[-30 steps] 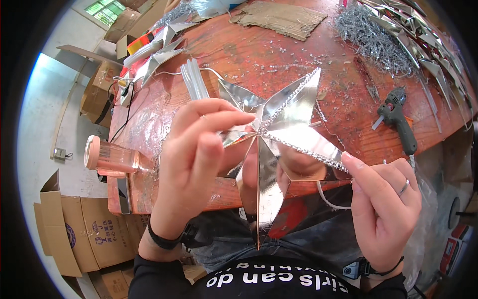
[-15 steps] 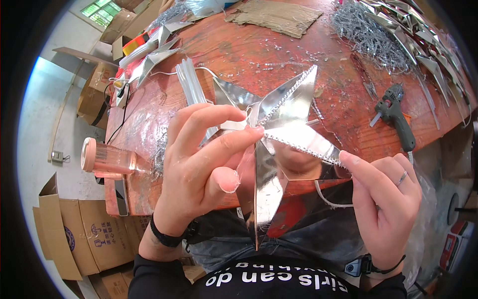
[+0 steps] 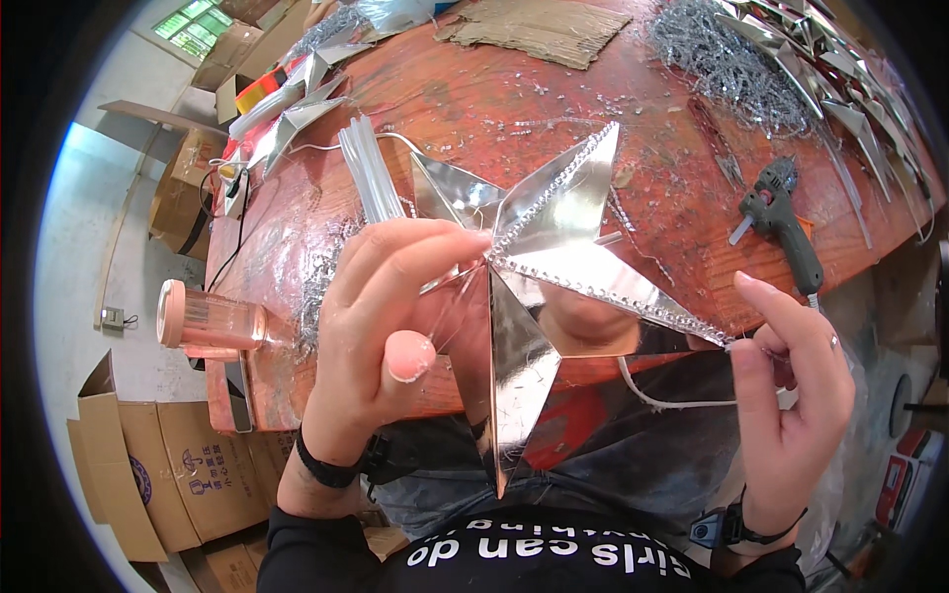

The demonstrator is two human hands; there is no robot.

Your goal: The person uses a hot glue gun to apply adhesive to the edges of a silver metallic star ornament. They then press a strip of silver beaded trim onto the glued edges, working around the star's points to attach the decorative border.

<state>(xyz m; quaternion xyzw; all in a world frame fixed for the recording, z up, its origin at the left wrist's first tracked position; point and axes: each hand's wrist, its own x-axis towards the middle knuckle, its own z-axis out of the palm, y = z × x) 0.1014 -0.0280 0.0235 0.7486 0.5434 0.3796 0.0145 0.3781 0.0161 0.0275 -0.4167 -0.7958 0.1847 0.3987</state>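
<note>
A shiny silver five-pointed star point(image 3: 524, 366) leans over the table's near edge. Silver beaded trim point(image 3: 613, 284) runs along the ridges of its upper right and right points, meeting at the centre. My left hand point(image 3: 381, 296) lies over the star's left side with fingertips touching its centre. Its thumb stands apart, with thin glue-like strands stretching from it. At the tip of the right point, my right hand point(image 3: 796, 390) grips with the thumb in front and curled fingers partly hidden behind; its index finger is raised.
A hot glue gun point(image 3: 783, 222) lies at the right, near tweezers point(image 3: 722, 148). Clear glue sticks point(image 3: 373, 173) are behind my left hand. A pink-lidded bottle point(image 3: 213, 316) lies at the left edge. Tinsel point(image 3: 727, 74), silver stars point(image 3: 855, 109) and cardboard point(image 3: 539, 30) occupy the far side.
My right hand has moved outward to the star point's tip, and its index finger has lifted. The star has shifted slightly left. My left thumb has drawn farther from the star, stretching strands.
</note>
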